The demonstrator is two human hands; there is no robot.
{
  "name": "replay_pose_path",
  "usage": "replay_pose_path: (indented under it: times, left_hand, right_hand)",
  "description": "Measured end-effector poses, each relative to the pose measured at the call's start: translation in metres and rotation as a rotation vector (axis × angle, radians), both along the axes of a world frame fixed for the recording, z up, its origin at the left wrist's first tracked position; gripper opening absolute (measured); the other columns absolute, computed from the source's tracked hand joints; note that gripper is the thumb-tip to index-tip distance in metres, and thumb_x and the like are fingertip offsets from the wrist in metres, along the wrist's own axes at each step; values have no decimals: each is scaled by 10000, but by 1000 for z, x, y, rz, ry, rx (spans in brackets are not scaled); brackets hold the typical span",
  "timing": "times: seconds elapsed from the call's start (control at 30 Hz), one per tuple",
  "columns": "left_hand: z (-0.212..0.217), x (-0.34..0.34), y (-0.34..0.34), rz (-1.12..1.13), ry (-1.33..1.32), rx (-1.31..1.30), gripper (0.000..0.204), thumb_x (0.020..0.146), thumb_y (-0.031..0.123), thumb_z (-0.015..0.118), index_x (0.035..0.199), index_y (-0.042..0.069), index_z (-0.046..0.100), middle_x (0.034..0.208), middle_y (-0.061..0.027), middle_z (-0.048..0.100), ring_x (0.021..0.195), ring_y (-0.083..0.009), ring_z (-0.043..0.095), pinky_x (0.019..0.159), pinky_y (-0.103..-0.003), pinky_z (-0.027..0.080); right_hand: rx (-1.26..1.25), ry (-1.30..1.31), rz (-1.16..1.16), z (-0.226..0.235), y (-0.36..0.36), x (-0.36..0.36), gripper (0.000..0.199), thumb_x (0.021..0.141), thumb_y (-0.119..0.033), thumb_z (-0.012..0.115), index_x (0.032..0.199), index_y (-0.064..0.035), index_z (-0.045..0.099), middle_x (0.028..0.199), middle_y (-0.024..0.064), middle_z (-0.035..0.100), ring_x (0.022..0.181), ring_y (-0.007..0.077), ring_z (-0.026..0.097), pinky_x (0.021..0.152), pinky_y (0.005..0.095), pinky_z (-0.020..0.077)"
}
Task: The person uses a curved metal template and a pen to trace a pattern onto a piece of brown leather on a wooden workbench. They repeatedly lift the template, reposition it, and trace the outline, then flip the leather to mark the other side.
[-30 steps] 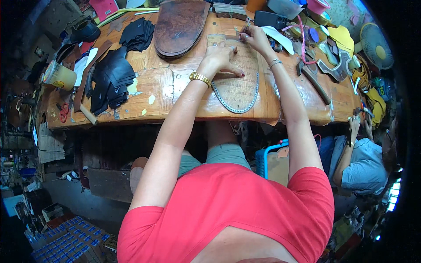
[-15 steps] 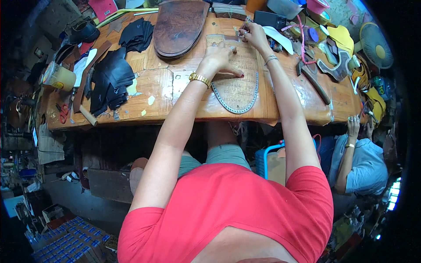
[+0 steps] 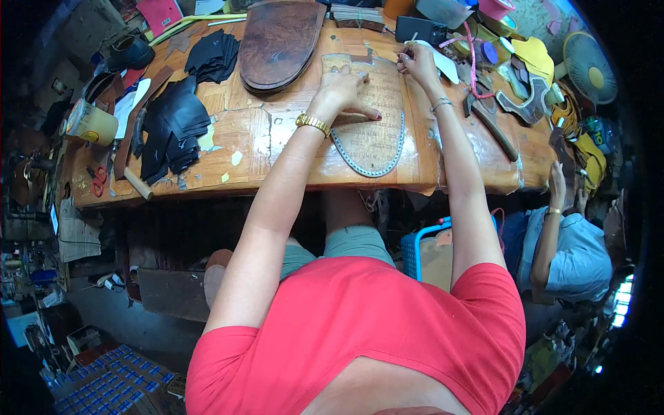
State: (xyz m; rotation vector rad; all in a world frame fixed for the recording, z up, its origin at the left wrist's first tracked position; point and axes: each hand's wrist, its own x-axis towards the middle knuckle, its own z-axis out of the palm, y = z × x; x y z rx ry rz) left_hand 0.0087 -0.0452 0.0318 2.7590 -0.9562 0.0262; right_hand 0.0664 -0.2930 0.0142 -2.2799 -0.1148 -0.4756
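A tan leather piece with a curved, metal-edged template [image 3: 369, 131] lies flat on the wooden workbench [image 3: 249, 142]. My left hand [image 3: 342, 90], with a gold watch on its wrist, presses down on the piece, fingers spread. My right hand [image 3: 415, 62] rests at the piece's far right corner, pinching a small thin tool; the tool itself is too small to make out.
A large dark brown leather oval [image 3: 280, 41] lies behind the piece. Black leather pieces [image 3: 169, 124] are stacked at left, with a yellow jar [image 3: 90, 121] and red scissors [image 3: 99, 181]. Tools and scraps crowd the right end. Another person in blue [image 3: 564, 242] sits at right.
My right hand has shifted slightly along the far right corner of the piece. The left hand stays pressed in place.
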Motion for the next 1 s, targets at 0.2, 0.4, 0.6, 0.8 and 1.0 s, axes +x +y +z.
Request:
replay_pose_path:
  times: [0.2, 0.4, 0.6, 0.8, 1.0]
  left_hand:
    - [2, -1, 0, -11, 18, 1, 1074, 434, 806, 679, 1289, 169, 544, 1253, -194, 528, 1156, -326, 537, 971, -425, 411]
    - [1, -3, 0, -10, -8, 15, 1104, 406, 807, 689, 1285, 154, 542, 1245, -209, 535, 1166, -329, 531, 978, -419, 408]
    - [0, -3, -2, 4, 2, 2, 1123, 383, 788, 715, 1293, 154, 534, 1240, -201, 541, 1156, -326, 538, 980, -415, 408]
    - [4, -4, -3, 13, 30, 27, 1116, 391, 767, 733, 1298, 152, 529, 1250, -197, 538, 1156, -324, 539, 979, -406, 413]
    - [6, -5, -2, 5, 54, 22, 1129, 378, 771, 734, 1297, 149, 528, 1255, -196, 537, 1156, -323, 540, 982, -408, 415]
  right_hand:
    - [197, -135, -52, 1, -6, -32, 148, 884, -105, 620, 902, 33, 667, 709, 92, 680, 595, 138, 671, 502, 240, 524]
    - [385, -165, 56, -7, 5, -97, 201, 935, -180, 586, 897, 2, 661, 715, 48, 650, 521, 80, 582, 455, 222, 474]
    - [485, -39, 70, -25, 20, -144, 210, 958, -184, 556, 829, -21, 582, 645, 1, 566, 517, 43, 494, 471, 196, 390]
    - [482, 15, 86, -20, 26, -151, 193, 954, -173, 558, 853, -15, 600, 680, 18, 610, 521, 52, 508, 484, 204, 407]
    - [297, -43, 96, -26, 29, -152, 147, 932, -121, 566, 878, 9, 608, 681, 84, 603, 565, 116, 565, 525, 273, 446]
